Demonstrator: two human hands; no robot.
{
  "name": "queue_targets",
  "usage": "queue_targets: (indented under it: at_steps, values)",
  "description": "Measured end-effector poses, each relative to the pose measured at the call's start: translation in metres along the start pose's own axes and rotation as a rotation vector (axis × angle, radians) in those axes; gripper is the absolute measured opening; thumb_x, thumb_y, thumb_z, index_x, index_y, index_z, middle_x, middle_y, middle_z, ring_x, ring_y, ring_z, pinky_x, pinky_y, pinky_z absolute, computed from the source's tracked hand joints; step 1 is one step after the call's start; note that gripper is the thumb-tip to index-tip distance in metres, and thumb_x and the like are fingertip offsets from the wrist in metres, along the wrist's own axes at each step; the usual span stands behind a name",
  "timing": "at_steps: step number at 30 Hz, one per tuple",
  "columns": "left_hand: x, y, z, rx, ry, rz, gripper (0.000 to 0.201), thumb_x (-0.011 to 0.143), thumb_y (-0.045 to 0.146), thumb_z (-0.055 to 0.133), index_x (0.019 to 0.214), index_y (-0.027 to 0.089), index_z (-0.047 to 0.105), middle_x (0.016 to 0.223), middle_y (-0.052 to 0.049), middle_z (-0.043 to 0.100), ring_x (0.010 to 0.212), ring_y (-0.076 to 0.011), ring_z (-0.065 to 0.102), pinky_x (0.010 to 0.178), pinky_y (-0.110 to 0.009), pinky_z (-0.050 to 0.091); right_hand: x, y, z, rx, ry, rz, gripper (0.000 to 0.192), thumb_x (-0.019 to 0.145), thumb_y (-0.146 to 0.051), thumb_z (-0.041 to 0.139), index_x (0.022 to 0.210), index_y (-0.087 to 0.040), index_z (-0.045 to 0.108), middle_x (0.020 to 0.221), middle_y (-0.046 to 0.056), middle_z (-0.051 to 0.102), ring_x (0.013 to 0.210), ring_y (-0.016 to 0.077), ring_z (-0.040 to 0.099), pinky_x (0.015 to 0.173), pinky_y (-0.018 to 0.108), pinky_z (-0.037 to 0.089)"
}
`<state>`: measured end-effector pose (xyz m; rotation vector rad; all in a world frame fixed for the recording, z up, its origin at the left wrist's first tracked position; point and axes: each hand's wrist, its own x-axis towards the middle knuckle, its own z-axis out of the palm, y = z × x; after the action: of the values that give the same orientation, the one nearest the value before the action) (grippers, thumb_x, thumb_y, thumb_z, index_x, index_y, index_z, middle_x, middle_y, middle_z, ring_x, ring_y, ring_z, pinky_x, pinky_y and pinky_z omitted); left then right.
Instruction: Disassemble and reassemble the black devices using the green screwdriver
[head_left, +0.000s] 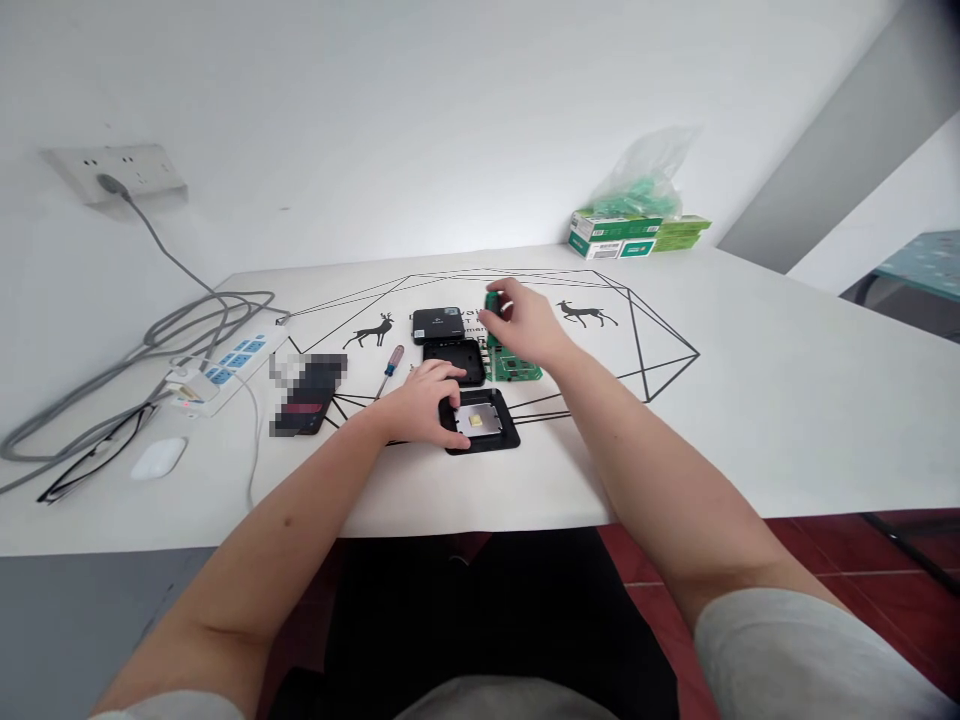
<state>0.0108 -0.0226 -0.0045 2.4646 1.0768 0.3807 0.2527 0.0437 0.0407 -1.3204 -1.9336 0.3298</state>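
Head view: white table [750, 400] with line-drawn deer; power strip [229, 366] at left, green boxes [637, 235] at the far edge. Right hand [525, 322] pinches the upper edge of a green circuit board [514, 365], tilted up off the table. Left hand [424, 400] presses, fingers curled, on an open black casing [487, 425] just beside it. Screwdriver [390, 368] lies near, untouched

Bare table [787, 400] rightward; screwdriver [390, 366], phone [309, 398], power strip [225, 370] crowding left
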Motion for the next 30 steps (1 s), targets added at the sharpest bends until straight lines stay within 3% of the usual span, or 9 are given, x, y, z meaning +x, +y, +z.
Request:
queue_targets:
  at_steps: [2, 5, 9, 15, 25, 30]
  values:
    - [0.000, 0.000, -0.001, -0.005, 0.016, 0.013, 0.047, 0.069, 0.050, 0.101, 0.090, 0.025, 0.067, 0.160, -0.014, 0.060, 0.159, -0.0427, 0.038, 0.130, -0.065, 0.035, -0.011, -0.015, 0.015, 0.150, 0.028, -0.173, 0.047, 0.098, -0.035, 0.066, 0.140, -0.015, 0.062, 0.124, 0.014, 0.077, 0.095, 0.0237, 0.072, 0.099, 0.045, 0.062]
    - [0.000, -0.002, -0.002, -0.005, 0.028, -0.001, 0.044, 0.069, 0.046, 0.101, 0.090, 0.026, 0.068, 0.149, -0.012, 0.064, 0.155, -0.0411, 0.041, 0.129, -0.063, 0.038, -0.025, -0.029, 0.031, 0.224, 0.081, -0.386, 0.044, 0.099, -0.038, 0.064, 0.138, -0.020, 0.061, 0.131, 0.015, 0.073, 0.108, 0.0274, 0.071, 0.096, 0.048, 0.064]
    - [0.001, -0.003, -0.004, -0.034, 0.020, -0.033, 0.046, 0.066, 0.048, 0.101, 0.091, 0.027, 0.068, 0.143, -0.012, 0.065, 0.154, -0.0433, 0.040, 0.127, -0.063, 0.041, -0.035, -0.034, 0.038, 0.235, 0.119, -0.508, 0.039, 0.103, -0.038, 0.062, 0.140, -0.025, 0.057, 0.126, 0.014, 0.071, 0.112, 0.0294, 0.070, 0.094, 0.050, 0.066]
    - [0.002, -0.004, -0.005, -0.052, 0.026, -0.044, 0.049, 0.065, 0.050, 0.103, 0.093, 0.026, 0.070, 0.145, -0.013, 0.061, 0.150, -0.0435, 0.045, 0.121, -0.061, 0.048, -0.037, -0.035, 0.039, 0.214, 0.111, -0.559, 0.037, 0.104, -0.033, 0.061, 0.140, -0.024, 0.056, 0.118, 0.013, 0.069, 0.106, 0.0292, 0.070, 0.091, 0.051, 0.068]
    - [0.003, -0.006, -0.005, -0.026, 0.006, -0.062, 0.049, 0.067, 0.052, 0.101, 0.091, 0.026, 0.068, 0.134, -0.011, 0.067, 0.137, -0.0422, 0.055, 0.116, -0.059, 0.051, -0.035, -0.030, 0.044, 0.209, 0.124, -0.569, 0.037, 0.105, -0.033, 0.061, 0.140, -0.023, 0.056, 0.121, 0.014, 0.069, 0.111, 0.0291, 0.069, 0.092, 0.050, 0.068]
    - [0.002, -0.006, -0.005, -0.015, 0.001, -0.063, 0.050, 0.066, 0.056, 0.100, 0.091, 0.027, 0.069, 0.132, -0.010, 0.068, 0.143, -0.0435, 0.051, 0.118, -0.060, 0.049, -0.034, -0.029, 0.042, 0.216, 0.132, -0.541, 0.038, 0.105, -0.036, 0.060, 0.141, -0.025, 0.056, 0.123, 0.014, 0.069, 0.113, 0.0296, 0.068, 0.091, 0.050, 0.068]
